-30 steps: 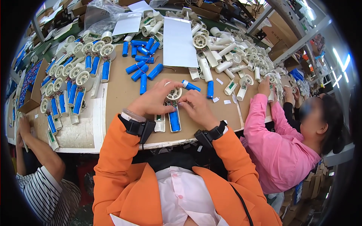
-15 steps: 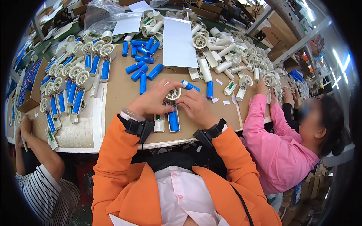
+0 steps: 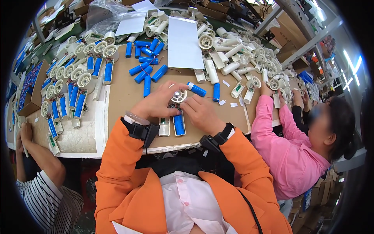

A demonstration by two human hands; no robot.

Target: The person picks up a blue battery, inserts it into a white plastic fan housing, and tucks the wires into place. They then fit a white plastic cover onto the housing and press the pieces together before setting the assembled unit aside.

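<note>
Curls the left hand (image 3: pixel 159 102) around the spoked round head of a white housing (image 3: pixel 179 98), with fingertips at the far rim and the thumb lower down, close to the top of a blue cylinder (image 3: pixel 179 125) lying in the housing's long trough. Holds the housing between that thumb and those fingers, flat on the brown work surface (image 3: pixel 126 105) near its front edge. Bunches the fingers of the right hand (image 3: pixel 202 115) together at the neck between head and cylinder; cannot tell whether they pinch a wire or only touch there. Shows a white half-shell (image 3: pixel 164 130) just left of the trough, partly under the left hand. Wears a dark wrist device on each arm, over orange sleeves (image 3: pixel 121 146). Has two more blue cylinders just beyond the right hand, one white-ended (image 3: pixel 196 89), near some small paper slips (image 3: pixel 233 105). Includes, farther back, loose blue cylinders (image 3: pixel 139 68) beside a white sheet (image 3: pixel 184 45), with filled housings (image 3: pixel 85 80) ranged at left and a heap of white parts (image 3: pixel 234 51) at right. Takes in a co-worker's pink sleeve (image 3: pixel 265 121) at right and a striped sleeve (image 3: pixel 44 197) at left.
</note>
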